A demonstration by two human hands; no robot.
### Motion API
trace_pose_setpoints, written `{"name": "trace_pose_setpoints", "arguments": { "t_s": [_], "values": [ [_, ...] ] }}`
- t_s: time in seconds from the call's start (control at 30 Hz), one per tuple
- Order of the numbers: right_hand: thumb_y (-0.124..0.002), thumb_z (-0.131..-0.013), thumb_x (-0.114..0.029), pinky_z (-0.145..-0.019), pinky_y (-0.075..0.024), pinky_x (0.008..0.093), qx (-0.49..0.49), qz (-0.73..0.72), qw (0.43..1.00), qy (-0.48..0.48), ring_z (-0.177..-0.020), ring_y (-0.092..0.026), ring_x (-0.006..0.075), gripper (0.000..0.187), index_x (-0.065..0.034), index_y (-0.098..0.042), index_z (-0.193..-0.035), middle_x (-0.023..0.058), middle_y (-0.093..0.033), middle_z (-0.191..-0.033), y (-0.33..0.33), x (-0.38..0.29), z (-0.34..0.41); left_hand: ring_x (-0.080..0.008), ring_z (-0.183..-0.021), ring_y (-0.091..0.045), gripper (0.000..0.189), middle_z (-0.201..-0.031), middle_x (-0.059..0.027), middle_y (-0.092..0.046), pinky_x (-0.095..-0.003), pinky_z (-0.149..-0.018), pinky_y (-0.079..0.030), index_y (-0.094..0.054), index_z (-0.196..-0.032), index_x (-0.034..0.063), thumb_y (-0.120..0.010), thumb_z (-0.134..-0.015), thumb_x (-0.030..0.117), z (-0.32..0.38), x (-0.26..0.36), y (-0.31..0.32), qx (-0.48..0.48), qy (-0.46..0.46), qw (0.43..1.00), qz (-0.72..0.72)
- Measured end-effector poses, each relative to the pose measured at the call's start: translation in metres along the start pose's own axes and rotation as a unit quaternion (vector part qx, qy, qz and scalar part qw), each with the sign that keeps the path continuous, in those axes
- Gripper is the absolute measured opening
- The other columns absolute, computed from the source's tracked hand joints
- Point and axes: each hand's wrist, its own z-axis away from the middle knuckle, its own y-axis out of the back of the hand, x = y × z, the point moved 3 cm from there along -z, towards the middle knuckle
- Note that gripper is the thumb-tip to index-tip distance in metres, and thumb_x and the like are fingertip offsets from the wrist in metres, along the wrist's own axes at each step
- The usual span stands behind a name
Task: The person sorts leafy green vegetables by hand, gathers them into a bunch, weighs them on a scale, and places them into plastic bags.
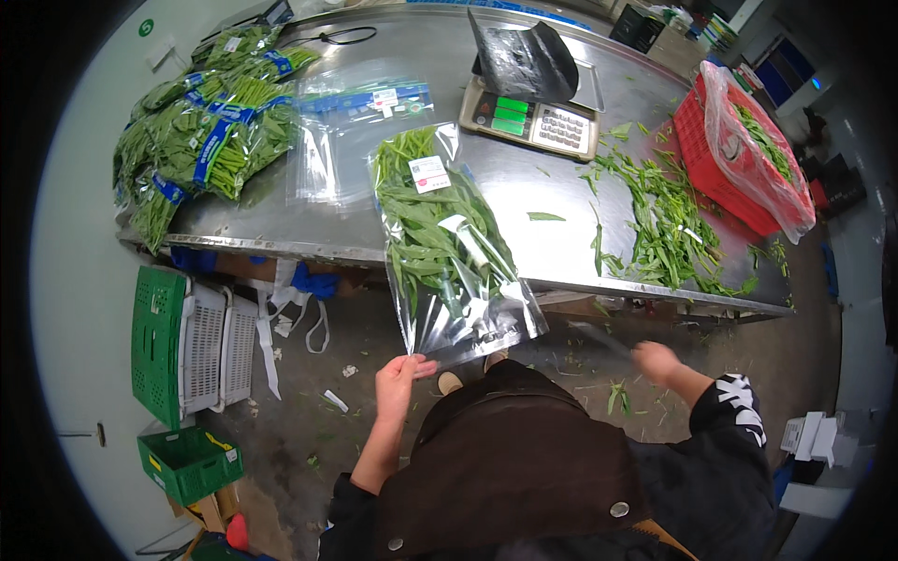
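My left hand (401, 375) pinches the lower left corner of a clear plastic bag (456, 238) filled with leafy greens. The bag lies partly on the metal table, its lower end hanging past the front edge. A white label (429, 174) sits near its top, over the stems. Off to the right, my right hand (656, 363) is closed around one end of a thin translucent strip (602, 339), blurred and apart from the bag. Flat empty plastic bags (330, 154) with a blue band lie left of the filled one.
Packed bags of greens (224, 133) are heaped at the table's left. A weighing scale (530, 119) carries a dark metal scoop (526, 63). Loose greens (659, 224) lie near a red basket (722, 175) lined with plastic. Crates (161, 343) stand below left.
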Motion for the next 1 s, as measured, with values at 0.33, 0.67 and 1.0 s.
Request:
{"name": "trace_pose_setpoints", "arguments": {
  "t_s": [0.33,0.67,1.0],
  "values": [
    [-0.055,-0.075,-0.01,-0.086,-0.0413,0.0399,0.365,-0.068,0.927,0.055,-0.102,-0.052,0.0283,0.033,-0.0102,-0.053,-0.108,0.0116,-0.054,-0.108,0.134,-0.088,-0.124,-0.0346,-0.111,-0.047,0.043,-0.125,-0.0149,-0.048,-0.0421,-0.094,-0.039,-0.054,-0.107,0.0057,-0.069,-0.067,0.004,-0.047,0.058,0.012,0.083,-0.43,0.692,-0.573],
    [-0.056,-0.089,-0.025,-0.068,-0.0486,0.0293,0.277,-0.541,0.78,0.148,-0.074,-0.061,0.0168,0.024,-0.0033,-0.06,-0.081,0.0051,-0.064,-0.076,0.187,-0.086,-0.212,-0.0217,-0.071,-0.058,0.021,-0.073,-0.0077,-0.06,-0.0336,-0.08,-0.046,-0.056,-0.077,0.0024,-0.049,-0.092,0.015,-0.068,0.06,-0.006,0.141,-0.4,0.792,-0.44],
    [-0.057,-0.087,-0.041,-0.052,-0.0438,0.0261,0.129,-0.642,0.754,-0.04,-0.065,-0.054,0.0115,0.044,0.0026,-0.054,-0.091,0.0082,-0.06,-0.078,0.176,-0.055,-0.28,-0.0339,-0.083,-0.055,0.01,-0.085,-0.0172,-0.058,-0.0401,-0.074,-0.044,-0.053,-0.086,0.0011,-0.047,-0.086,0.009,-0.101,0.064,-0.029,0.359,-0.187,0.794,-0.453]
  ]
}}
